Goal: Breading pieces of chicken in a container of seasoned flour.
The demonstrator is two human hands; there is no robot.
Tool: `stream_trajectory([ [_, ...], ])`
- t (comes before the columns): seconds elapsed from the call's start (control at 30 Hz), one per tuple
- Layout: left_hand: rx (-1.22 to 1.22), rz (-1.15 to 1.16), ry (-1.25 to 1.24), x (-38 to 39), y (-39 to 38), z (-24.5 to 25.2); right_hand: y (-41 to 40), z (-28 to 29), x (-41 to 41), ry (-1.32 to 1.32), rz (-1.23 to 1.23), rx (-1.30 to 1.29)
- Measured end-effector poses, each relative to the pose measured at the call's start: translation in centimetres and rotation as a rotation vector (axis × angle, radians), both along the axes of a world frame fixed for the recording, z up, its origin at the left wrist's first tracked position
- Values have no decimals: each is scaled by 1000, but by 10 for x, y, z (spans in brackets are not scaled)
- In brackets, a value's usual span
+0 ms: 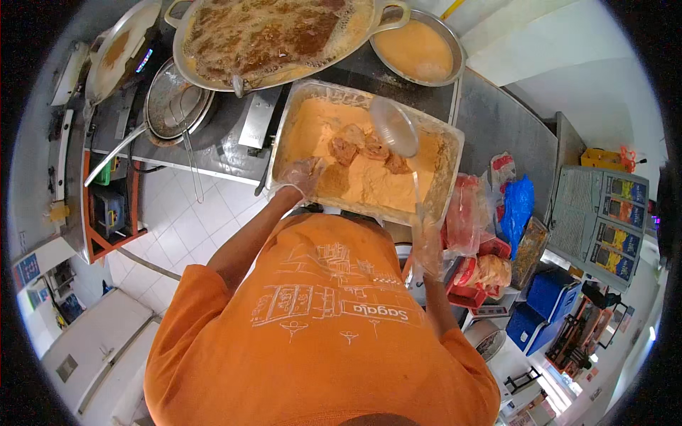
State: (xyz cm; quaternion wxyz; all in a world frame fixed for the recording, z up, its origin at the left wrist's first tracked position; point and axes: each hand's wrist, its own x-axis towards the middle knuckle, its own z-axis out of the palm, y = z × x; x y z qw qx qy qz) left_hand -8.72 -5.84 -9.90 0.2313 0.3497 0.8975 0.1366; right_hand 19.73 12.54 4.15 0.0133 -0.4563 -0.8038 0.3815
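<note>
A rectangular metal pan (pixel 454 160) before me holds orange-tinted flour (pixel 373 183). Several browned meat pieces (pixel 343 150) lie on the flour near the middle. My right hand (pixel 428 247), in a clear plastic glove, grips the handle of a perforated skimmer (pixel 394 127), whose round head is above the flour beside the meat. My left hand (pixel 301 177), also gloved in clear plastic, is at the pan's near left corner, over the flour; whether its fingers hold anything cannot be told.
A large pan of bubbling oil (pixel 266 37) stands beyond, beside a bowl of orange liquid (pixel 418 50). A strainer (pixel 178 101) rests on a pot at the left. Plastic bags (pixel 462 213) and a red crate (pixel 466 295) are at the right.
</note>
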Motion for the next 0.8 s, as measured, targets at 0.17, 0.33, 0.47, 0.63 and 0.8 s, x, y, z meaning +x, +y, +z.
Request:
stream_trajectory([
  [0.17, -41, -11, -41, -8, -2, -12, 12, 17, -16, -21, 29, -217],
  [0.33, 67, 79, 4, -4, -3, 9, 101, -1, -15, -59, 555, 1026],
  [0.47, 30, 107, -51, -6, 8, 29, 216, 13, -127, 17, 75, 363],
  [0.63, -43, 203, -83, -2, 14, 36, 369, -70, -202, -126, 391, 768],
  [0.8, -6, 192, 31, -3, 3, 18, 412, -85, -209, -405, 724, 682],
])
